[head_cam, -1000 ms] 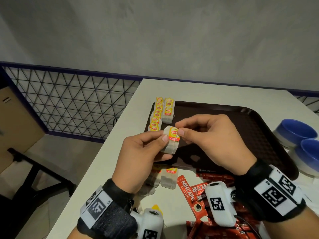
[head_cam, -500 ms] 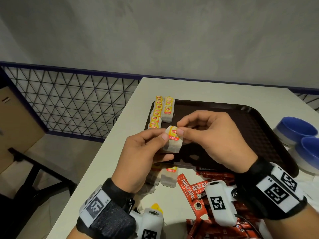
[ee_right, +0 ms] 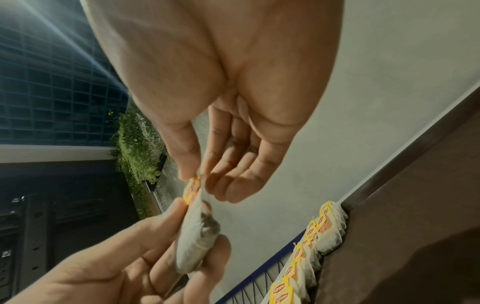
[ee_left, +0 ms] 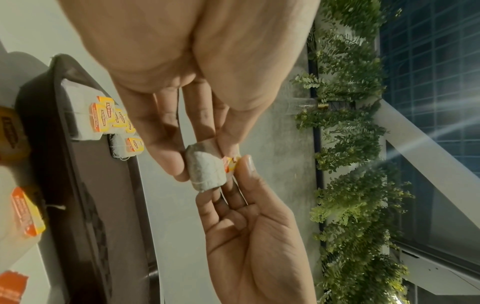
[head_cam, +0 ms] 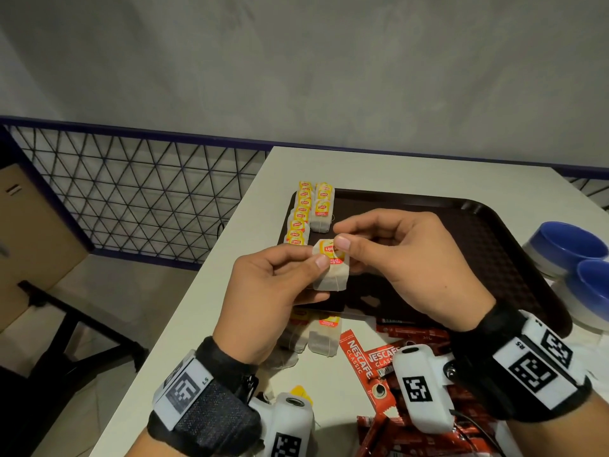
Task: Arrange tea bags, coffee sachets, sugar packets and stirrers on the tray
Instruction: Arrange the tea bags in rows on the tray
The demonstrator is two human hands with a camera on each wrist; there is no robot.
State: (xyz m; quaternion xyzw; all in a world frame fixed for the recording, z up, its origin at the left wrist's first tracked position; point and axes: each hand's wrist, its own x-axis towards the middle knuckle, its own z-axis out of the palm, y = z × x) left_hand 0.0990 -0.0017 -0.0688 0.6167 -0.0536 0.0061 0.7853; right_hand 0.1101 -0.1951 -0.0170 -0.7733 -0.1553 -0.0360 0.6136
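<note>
Both hands hold one white tea bag (head_cam: 331, 272) with a yellow and red tag above the near left part of the dark brown tray (head_cam: 494, 258). My left hand (head_cam: 280, 291) pinches the bag's body (ee_left: 206, 171) between thumb and fingers. My right hand (head_cam: 395, 258) pinches its tag (ee_right: 192, 190) with thumb and forefinger. Several tea bags (head_cam: 309, 209) lie in two rows along the tray's left edge. More tea bags (head_cam: 324, 336) and red coffee sachets (head_cam: 379, 361) lie on the table near me.
Two blue and white bowls (head_cam: 573, 255) stand right of the tray. The white table (head_cam: 395, 166) ends at its left edge beside a dark wire mesh railing (head_cam: 131, 192). A grey wall rises behind.
The hands and the tea bag have stayed almost in place, shifting slightly toward the tray; both grips are unchanged.
</note>
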